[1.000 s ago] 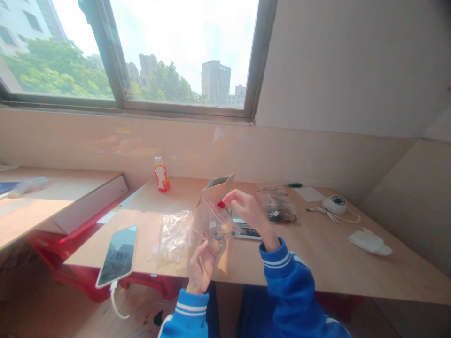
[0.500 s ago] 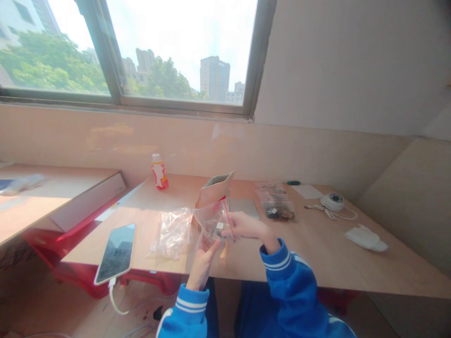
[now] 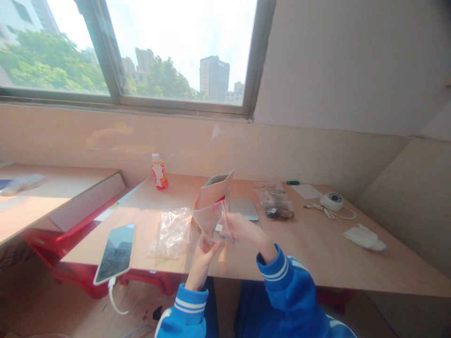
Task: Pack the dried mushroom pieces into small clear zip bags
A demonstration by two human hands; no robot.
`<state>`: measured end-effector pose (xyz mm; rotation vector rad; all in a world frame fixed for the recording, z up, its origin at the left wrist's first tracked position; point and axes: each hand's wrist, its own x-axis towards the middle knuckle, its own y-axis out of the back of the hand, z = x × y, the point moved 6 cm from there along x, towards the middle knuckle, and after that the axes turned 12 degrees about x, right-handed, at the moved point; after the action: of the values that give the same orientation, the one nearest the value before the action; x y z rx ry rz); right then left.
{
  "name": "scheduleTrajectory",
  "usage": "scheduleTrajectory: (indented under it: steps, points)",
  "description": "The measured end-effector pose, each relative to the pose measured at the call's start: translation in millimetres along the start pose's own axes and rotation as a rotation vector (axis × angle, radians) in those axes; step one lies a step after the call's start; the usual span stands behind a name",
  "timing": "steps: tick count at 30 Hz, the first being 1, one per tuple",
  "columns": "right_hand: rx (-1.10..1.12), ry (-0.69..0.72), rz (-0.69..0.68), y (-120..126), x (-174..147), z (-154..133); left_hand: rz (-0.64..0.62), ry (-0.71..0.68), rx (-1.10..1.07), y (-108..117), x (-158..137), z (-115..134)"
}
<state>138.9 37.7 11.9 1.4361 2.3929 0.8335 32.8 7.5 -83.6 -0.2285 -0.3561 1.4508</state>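
Observation:
A clear zip bag with a red seal line is held up over the front of the table. My left hand pinches its lower edge between thumb and fingers. At the red-lined mouth is my right hand, its fingers bent and their tips partly hidden at the bag, so what they grip is unclear. A small white label shows through the plastic near those fingers. Right behind the bag stands an open brown paper pouch. To the left, more clear plastic bags lie flat.
A charging phone overhangs the table's left edge. Farther back stands a drink bottle. On the right are filled zip bags, a green-handled tool, a white dome camera with cables, and a crumpled white wrapper.
My right hand has shifted slightly at the bag's mouth, with its wrist a little lower. The dark item by the white label shows less clearly. My left hand keeps its pinch.

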Motion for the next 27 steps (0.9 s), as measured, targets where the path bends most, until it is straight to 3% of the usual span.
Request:
scheduleTrajectory:
  steps: [3, 7, 13, 18, 22, 27]
  points:
    - [-0.014, -0.014, -0.034, -1, 0, 5, -0.003, 0.008, -0.009, -2, 0, 0]
    - [0.057, -0.003, 0.047, 12, -3, 6, 0.06, 0.067, -0.012, 0, -2, 0]
    - [0.368, 0.09, 0.34, 55, -3, 0, 0.116, 0.15, -0.173, 1, -5, 3]
    - [0.525, 0.212, 0.566, 86, 17, -2, 0.113, 0.169, -0.215, -2, -6, 2]
    - [0.442, 0.344, 0.679, 99, 39, -14, 0.109, 0.147, -0.212, -2, -5, -2]
    - [0.137, 0.394, 0.533, 92, 62, -27, 0.094, 0.142, -0.196, 1, -4, -4]
